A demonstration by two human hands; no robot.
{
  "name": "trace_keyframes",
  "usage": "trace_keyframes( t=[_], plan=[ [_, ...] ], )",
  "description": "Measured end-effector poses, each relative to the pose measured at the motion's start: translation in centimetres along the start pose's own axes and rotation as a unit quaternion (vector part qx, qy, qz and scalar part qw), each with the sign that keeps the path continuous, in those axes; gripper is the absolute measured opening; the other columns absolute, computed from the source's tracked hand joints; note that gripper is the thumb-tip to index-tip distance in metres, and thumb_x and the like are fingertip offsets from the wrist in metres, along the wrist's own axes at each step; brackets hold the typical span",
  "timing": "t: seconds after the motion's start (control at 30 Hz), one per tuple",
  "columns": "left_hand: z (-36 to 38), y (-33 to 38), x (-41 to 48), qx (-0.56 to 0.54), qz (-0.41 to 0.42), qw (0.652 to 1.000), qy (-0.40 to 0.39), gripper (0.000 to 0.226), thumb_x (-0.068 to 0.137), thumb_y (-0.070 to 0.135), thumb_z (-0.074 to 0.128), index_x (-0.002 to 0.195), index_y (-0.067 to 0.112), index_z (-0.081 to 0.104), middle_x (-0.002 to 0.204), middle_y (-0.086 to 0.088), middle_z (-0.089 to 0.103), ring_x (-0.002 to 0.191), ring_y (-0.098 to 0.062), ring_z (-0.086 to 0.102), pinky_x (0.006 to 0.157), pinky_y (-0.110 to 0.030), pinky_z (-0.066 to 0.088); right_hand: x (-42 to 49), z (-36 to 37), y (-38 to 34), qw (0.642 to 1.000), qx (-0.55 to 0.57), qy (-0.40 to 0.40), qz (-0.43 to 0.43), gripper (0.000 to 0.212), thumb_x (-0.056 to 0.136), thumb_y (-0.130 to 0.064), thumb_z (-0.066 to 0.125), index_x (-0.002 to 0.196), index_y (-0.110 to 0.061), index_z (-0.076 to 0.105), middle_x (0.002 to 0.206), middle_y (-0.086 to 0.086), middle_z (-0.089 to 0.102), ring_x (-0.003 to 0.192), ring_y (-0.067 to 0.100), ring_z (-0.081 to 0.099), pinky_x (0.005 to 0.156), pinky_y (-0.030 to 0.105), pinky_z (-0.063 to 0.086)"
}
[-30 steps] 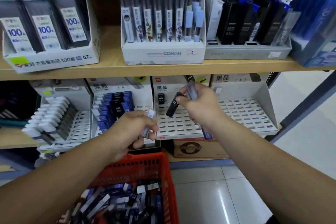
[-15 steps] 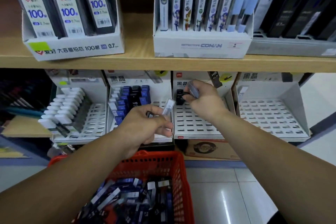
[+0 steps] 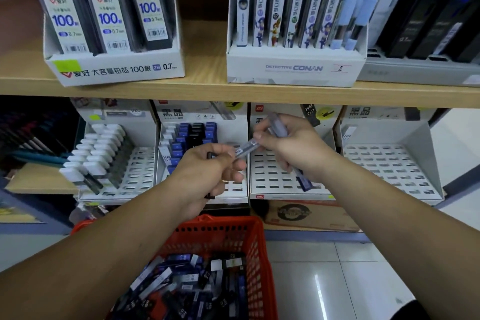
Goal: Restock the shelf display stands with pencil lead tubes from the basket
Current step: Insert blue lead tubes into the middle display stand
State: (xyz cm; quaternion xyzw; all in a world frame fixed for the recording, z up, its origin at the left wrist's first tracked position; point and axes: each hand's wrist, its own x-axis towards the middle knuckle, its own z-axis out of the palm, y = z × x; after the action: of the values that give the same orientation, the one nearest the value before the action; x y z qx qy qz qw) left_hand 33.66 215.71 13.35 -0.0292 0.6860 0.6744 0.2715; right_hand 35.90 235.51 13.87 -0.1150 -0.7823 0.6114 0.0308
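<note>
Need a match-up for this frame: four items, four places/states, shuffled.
Items:
1 clear tube
2 blue tube
3 red basket
4 far-right stand

States:
a gripped in the right hand
b slots in view bare
c pinched by the left hand, cap end at the right fingertips
d below both hands, holding loose tubes

Pairs: 1-c, 2-a, 3-d, 4-b
</note>
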Motion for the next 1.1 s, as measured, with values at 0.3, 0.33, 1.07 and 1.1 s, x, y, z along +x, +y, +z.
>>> trace_keyframes(
  t=[0.3, 0.33, 1.07, 1.1],
  plan=[
    [2.2, 0.3, 0.2, -0.096, -0.042, 0.994, -0.021, 0.029, 0.11, 0.029, 0.05, 0.108, 0.004, 0.065, 0.07, -0.004, 0.062, 0.052, -0.011, 0.049, 0.036, -0.02, 0.026, -1.0, -1.8, 0.4, 0.999, 0.027, -0.012, 0.015, 0.014, 0.095, -0.019, 0.075, 0.106, -0.014, 0.069, 0.08, 0.007, 0.076, 0.04, 0.018, 0.039, 0.042, 0.026, 0.033],
    [2.4, 0.3, 0.2, -0.09, -0.041, 0.995, -0.025, 0.037, 0.11, 0.034, 0.049, 0.108, 0.002, 0.067, 0.071, -0.005, 0.064, 0.052, -0.011, 0.05, 0.035, -0.02, 0.025, -1.0, -2.1, 0.4, 0.999, 0.023, -0.011, 0.019, 0.017, 0.094, -0.022, 0.076, 0.106, -0.012, 0.069, 0.077, 0.008, 0.073, 0.04, 0.017, 0.039, 0.042, 0.026, 0.033],
    [3.4, -4.5, 2.8, 0.361, 0.158, 0.919, -0.003, 0.004, 0.09, 0.025, 0.079, 0.087, 0.025, 0.076, 0.05, 0.025, 0.054, 0.044, 0.002, 0.047, 0.046, -0.011, 0.031, 2.5, -2.5, 3.1, 0.951, -0.27, 0.143, -0.047, 0.011, 0.096, -0.027, 0.066, 0.105, -0.03, 0.071, 0.1, -0.007, 0.072, 0.098, 0.023, 0.067, 0.089, 0.038, 0.057],
    [3.4, -4.2, 2.6, 0.328, 0.145, 0.933, -0.011, 0.003, 0.09, 0.021, 0.079, 0.089, 0.022, 0.075, 0.054, 0.021, 0.054, 0.044, 0.002, 0.046, 0.048, -0.01, 0.034, 2.7, -2.4, 3.1, 0.951, -0.271, 0.144, -0.044, 0.012, 0.096, -0.027, 0.065, 0.106, -0.029, 0.071, 0.1, -0.005, 0.073, 0.098, 0.024, 0.067, 0.089, 0.039, 0.057]
  ],
)
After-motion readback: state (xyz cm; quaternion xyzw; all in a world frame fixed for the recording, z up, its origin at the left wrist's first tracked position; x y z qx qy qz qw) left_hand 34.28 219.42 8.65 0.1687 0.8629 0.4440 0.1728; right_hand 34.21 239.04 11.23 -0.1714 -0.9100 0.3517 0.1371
